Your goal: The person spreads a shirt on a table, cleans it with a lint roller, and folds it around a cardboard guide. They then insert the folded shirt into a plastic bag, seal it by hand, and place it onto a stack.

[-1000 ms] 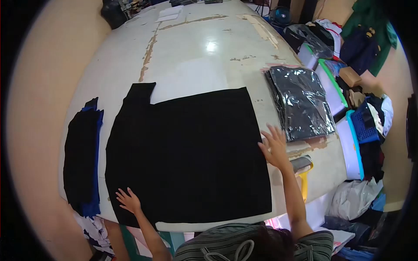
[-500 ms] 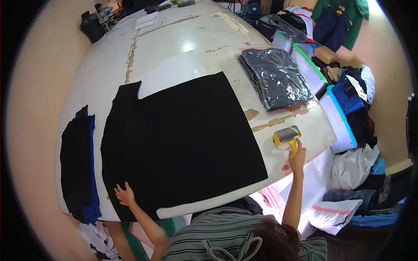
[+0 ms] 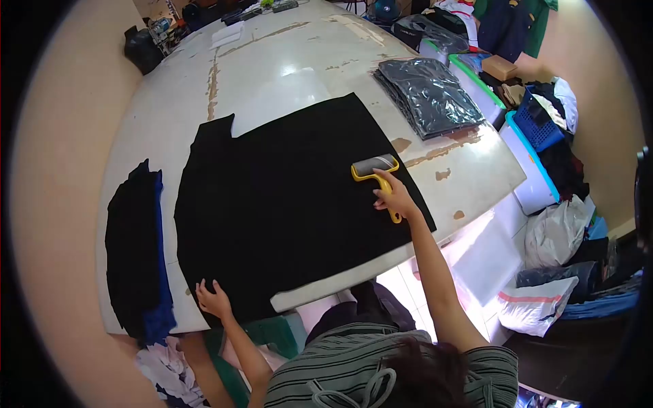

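A large piece of black fabric (image 3: 286, 204) lies flat on the table, one narrow flap sticking out at its upper left. With fingers spread, my left hand (image 3: 215, 299) rests on the fabric's lower left edge. My right hand (image 3: 396, 197) grips the yellow handle of a lint roller (image 3: 373, 165). The roller's grey cylinder is over the right part of the fabric; whether it presses on the cloth I cannot tell. To the left, a separate pile of black and blue fabric (image 3: 132, 251) lies along the table edge.
Dark items in clear plastic (image 3: 435, 98) are stacked on the worn white table (image 3: 272, 85). Right of the table stand lidded plastic boxes (image 3: 534, 163), a blue basket (image 3: 537, 126) and bags (image 3: 558, 234). A folded white cloth (image 3: 228, 34) lies at the far end.
My right hand has carried the lint roller from the bare tabletop on the right leftward over the black fabric. My left hand stays at the fabric's lower left. The view has shifted slightly.
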